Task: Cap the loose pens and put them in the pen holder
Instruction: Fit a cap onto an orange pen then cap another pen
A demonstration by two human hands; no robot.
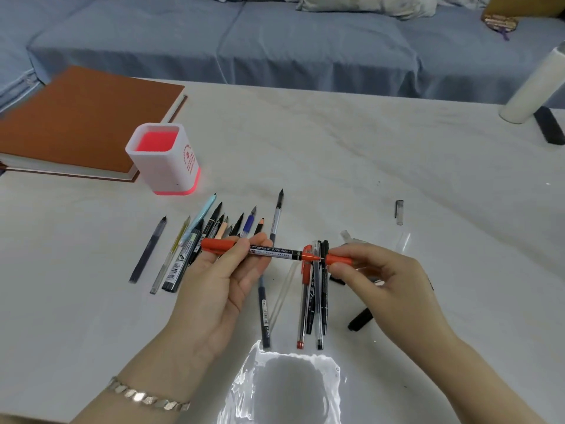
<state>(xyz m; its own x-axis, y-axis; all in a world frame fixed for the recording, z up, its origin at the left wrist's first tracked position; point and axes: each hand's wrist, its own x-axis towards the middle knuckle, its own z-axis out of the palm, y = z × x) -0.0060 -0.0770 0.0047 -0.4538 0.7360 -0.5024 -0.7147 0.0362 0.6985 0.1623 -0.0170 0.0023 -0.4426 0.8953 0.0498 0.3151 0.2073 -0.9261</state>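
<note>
My left hand [227, 276] grips a black permanent marker [272, 250] with red ends, held level above the table. My right hand [379, 270] pinches its red cap [337, 260] right at the marker's exposed red tip. Several uncapped pens and pencils [214, 228] lie in a row behind my left hand, tips pointing away. Several capped pens [316, 301] lie under the marker. The white pen holder [166, 162] with a red inside stands at the left, with nothing in it.
A brown book [82, 120] lies behind the holder. Loose caps lie on the white table: a clear one [399, 212] at the right, a black one [360, 319] beside my right wrist. A white cylinder [535, 84] and a black object [548, 125] are far right. Crumpled plastic [290, 384] sits at the near edge.
</note>
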